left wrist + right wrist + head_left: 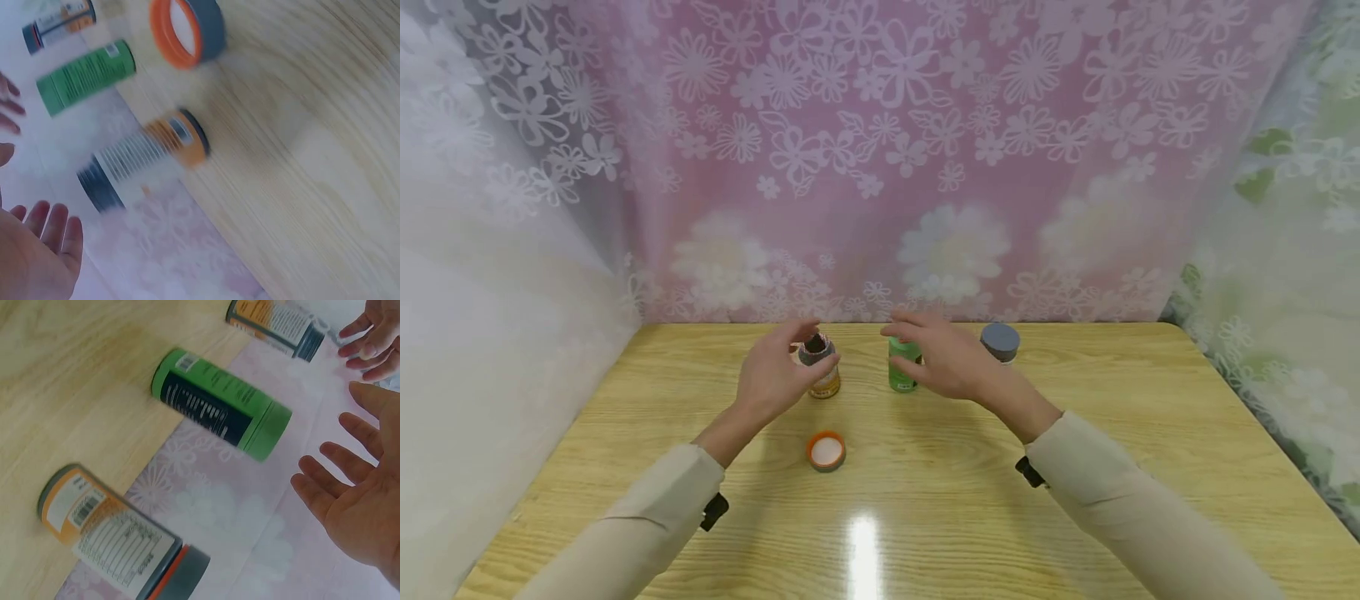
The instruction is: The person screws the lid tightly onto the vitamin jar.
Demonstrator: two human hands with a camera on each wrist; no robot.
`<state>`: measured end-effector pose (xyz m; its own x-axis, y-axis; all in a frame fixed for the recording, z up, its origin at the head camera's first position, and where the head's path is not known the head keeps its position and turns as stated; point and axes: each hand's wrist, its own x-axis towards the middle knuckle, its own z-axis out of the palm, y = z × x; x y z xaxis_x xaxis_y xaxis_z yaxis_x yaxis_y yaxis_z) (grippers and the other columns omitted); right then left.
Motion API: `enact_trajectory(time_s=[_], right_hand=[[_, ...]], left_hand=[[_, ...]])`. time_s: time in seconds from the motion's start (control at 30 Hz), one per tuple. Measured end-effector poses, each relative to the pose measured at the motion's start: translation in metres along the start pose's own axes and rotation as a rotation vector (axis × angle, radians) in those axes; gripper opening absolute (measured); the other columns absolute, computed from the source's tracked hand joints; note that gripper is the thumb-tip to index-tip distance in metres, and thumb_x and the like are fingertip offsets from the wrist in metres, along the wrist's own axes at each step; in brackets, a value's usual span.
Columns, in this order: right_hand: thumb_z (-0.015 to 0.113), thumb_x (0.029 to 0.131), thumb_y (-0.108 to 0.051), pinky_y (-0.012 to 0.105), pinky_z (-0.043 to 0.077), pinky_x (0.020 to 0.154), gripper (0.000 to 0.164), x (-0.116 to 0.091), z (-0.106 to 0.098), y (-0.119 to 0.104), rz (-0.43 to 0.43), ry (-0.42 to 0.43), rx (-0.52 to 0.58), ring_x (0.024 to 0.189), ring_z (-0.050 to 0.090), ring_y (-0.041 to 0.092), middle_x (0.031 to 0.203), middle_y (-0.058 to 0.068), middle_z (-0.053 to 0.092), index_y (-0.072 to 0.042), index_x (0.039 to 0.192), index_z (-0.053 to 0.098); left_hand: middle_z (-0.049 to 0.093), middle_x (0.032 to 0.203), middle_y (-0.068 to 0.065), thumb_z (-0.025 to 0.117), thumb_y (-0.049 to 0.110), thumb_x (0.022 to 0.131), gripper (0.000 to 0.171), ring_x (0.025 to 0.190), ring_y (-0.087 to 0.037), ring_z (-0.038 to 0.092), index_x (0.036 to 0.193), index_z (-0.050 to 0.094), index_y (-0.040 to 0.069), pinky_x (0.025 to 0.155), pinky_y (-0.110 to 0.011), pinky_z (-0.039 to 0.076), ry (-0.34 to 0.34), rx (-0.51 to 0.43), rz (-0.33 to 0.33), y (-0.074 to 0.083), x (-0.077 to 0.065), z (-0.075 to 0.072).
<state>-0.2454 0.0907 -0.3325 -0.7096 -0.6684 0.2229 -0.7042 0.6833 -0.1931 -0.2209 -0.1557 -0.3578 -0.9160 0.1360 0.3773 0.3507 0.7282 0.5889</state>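
My left hand (pixel 775 371) is beside an orange-and-white bottle (pixel 825 385) with a dark top, thumb and fingers spread apart around its upper part in the head view. In the left wrist view that bottle (pixel 147 159) stands apart from the hand (pixel 40 253). My right hand (pixel 951 358) hovers by a green canister (pixel 901 377), fingers apart and overlapping its top from the head. From the right wrist, a gap shows between the relaxed fingers of the hand (pixel 362 494) and the canister (pixel 219 403). Neither hand holds anything.
A grey cap (pixel 827 451) with an orange rim and white inside lies upturned nearer on the wooden table (pixel 925 517). A second orange-and-white bottle (pixel 119 531), with a grey lid (pixel 1000 340), stands right of the canister. A pink floral curtain (pixel 880 167) hangs behind the table.
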Motion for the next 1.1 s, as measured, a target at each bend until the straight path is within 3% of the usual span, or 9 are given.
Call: enact_trajectory(time_s=[0.13, 0.4, 0.7, 0.9, 1.1], right_hand=[[0.053, 0.088, -0.039, 0.037, 0.043, 0.083, 0.043, -0.003, 0.006, -0.010, -0.004, -0.012, 0.000, 0.120, 0.039, 0.022, 0.137, 0.004, 0.035, -0.019, 0.126, 0.050], [0.051, 0.088, -0.043, 0.036, 0.044, 0.082, 0.042, -0.010, 0.021, -0.033, -0.053, -0.010, 0.009, 0.121, 0.037, 0.017, 0.136, 0.000, 0.037, -0.024, 0.125, 0.050], [0.049, 0.088, -0.044, 0.036, 0.044, 0.081, 0.042, -0.012, 0.040, -0.048, -0.085, -0.078, 0.051, 0.121, 0.036, 0.014, 0.136, -0.002, 0.036, -0.026, 0.126, 0.049], [0.048, 0.089, -0.044, 0.038, 0.041, 0.087, 0.043, -0.010, 0.051, -0.050, -0.126, -0.137, 0.079, 0.122, 0.035, 0.016, 0.136, 0.000, 0.037, -0.024, 0.127, 0.048], [0.049, 0.090, -0.040, 0.036, 0.036, 0.092, 0.040, -0.008, 0.060, -0.052, -0.191, -0.197, 0.107, 0.122, 0.035, 0.016, 0.135, -0.001, 0.038, -0.022, 0.126, 0.049]], left_hand=[[0.052, 0.120, -0.003, 0.066, 0.049, 0.073, 0.064, 0.106, -0.019, 0.050, 0.126, 0.048, 0.017, 0.083, -0.038, 0.042, 0.029, -0.021, -0.033, -0.018, -0.002, -0.009], [0.039, 0.131, -0.005, 0.067, 0.055, 0.068, 0.082, 0.115, -0.026, 0.042, 0.134, 0.037, 0.017, 0.086, -0.047, 0.039, -0.107, -0.019, -0.104, -0.048, -0.004, -0.006], [0.036, 0.131, -0.012, 0.072, 0.042, 0.071, 0.083, 0.117, -0.033, 0.038, 0.136, 0.030, 0.012, 0.091, -0.046, 0.035, -0.230, -0.303, -0.178, -0.073, -0.001, 0.012], [0.038, 0.130, -0.007, 0.073, 0.039, 0.071, 0.079, 0.116, -0.035, 0.039, 0.134, 0.033, 0.015, 0.088, -0.046, 0.038, -0.287, -0.378, -0.237, -0.085, 0.003, 0.022], [0.042, 0.126, -0.003, 0.074, 0.033, 0.071, 0.068, 0.114, -0.029, 0.043, 0.129, 0.040, 0.018, 0.087, -0.044, 0.041, -0.332, -0.450, -0.243, -0.092, 0.007, 0.029]])
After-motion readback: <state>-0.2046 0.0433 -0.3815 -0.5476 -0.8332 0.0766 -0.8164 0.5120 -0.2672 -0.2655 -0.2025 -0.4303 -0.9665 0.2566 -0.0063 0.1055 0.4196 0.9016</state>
